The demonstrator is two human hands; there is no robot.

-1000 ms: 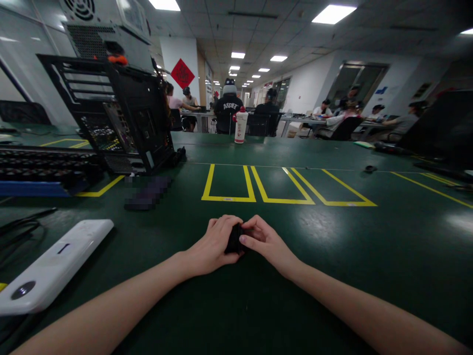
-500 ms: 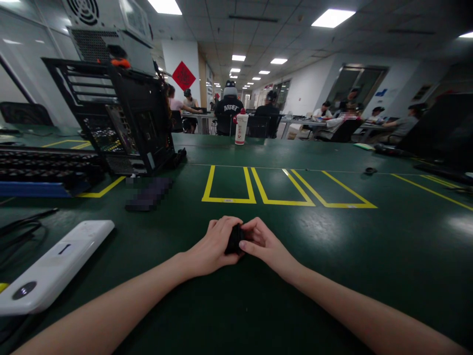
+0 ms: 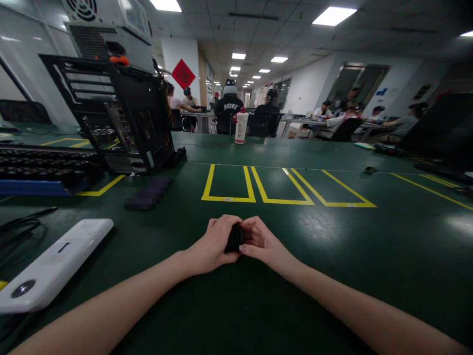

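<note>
A small black box-like object [image 3: 234, 238] is between my two hands, low over the green tabletop [image 3: 244, 305] in front of me. My left hand [image 3: 216, 241] is closed around its left side, with the fingers over the top and the thumb at the near lower edge. From the other side my right hand [image 3: 261, 240] grips it, thumb on the near face and fingers curled behind. Much of the object is covered by the fingers, and its exact kind does not show.
Yellow tape rectangles [image 3: 228, 199] mark the table beyond my hands. At left lie a white elongated device [image 3: 70, 251], a blurred dark flat object [image 3: 148, 192] and an open black computer case [image 3: 133, 118]. A white cup [image 3: 241, 129] stands farther back. Several people sit at tables behind.
My hands stay around the black object in almost the same place. The right thumb has shifted very slightly on its near face; the whole view has moved a touch.
</note>
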